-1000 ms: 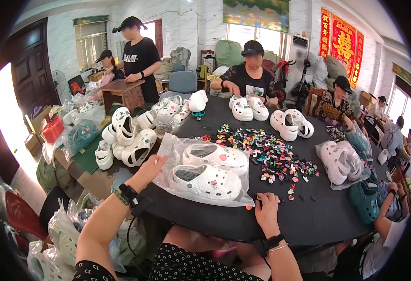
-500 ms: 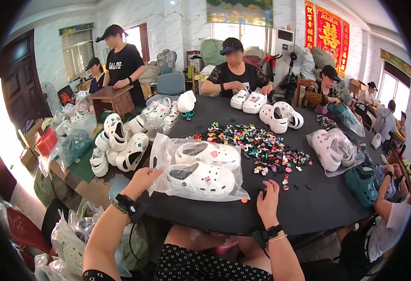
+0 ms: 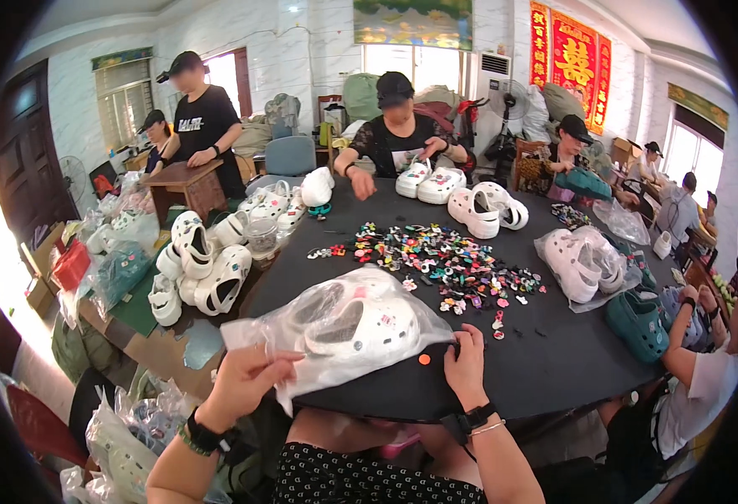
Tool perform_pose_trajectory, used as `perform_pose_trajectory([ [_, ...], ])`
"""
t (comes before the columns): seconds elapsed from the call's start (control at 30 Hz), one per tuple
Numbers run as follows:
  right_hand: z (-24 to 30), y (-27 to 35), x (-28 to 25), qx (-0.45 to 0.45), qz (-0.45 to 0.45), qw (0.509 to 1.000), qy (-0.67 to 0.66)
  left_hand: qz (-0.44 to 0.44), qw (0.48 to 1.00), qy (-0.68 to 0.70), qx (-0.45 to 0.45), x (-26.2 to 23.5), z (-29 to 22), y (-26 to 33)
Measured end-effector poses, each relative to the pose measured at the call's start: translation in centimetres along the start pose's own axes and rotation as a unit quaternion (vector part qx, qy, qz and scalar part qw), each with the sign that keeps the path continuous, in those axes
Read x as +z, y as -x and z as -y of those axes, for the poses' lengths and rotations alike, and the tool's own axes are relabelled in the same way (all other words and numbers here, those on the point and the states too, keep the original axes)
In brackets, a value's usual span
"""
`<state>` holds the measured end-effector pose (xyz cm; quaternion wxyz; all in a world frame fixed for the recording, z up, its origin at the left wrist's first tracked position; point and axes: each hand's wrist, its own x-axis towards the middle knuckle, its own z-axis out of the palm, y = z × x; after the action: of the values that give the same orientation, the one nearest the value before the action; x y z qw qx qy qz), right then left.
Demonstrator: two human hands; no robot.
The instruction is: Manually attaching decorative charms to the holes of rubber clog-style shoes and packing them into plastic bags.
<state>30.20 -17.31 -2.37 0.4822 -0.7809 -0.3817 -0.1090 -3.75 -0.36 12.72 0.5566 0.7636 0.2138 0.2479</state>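
A pair of white clogs with small charms lies inside a clear plastic bag on the black table in front of me. At the left end of the bag my left hand has its fingers closed on the loose plastic. My right hand pinches the bag's right corner between thumb and fingers. The nearer clog hides part of the farther one, and the plastic blurs both. A small orange dot shows on the table just left of my right hand.
Colourful shoe charms lie heaped beyond the bag. White clogs are piled at the left, near a clear tub. Bagged white clogs and a dark green clog lie at the right. Across the table a person handles white clogs.
The bag with the clogs has turned, and its left end has come nearer to me. My right hand, empty before, has taken hold of the right corner. The person opposite reaches toward the charms.
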Motion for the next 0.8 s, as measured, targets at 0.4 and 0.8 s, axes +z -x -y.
perform_pose_trajectory([
  [0.4, 1.3, -0.4, -0.7, -0.007, 0.011, 1.000, -0.022, 0.085, 0.960, -0.234, 0.128, 0.2, 4.2, -0.5],
  [0.8, 0.6, 0.1, -0.3, -0.060, -0.018, 0.997, 0.033, -0.051, 0.879, -0.369, 0.297, 0.6, 10.5, -6.4],
])
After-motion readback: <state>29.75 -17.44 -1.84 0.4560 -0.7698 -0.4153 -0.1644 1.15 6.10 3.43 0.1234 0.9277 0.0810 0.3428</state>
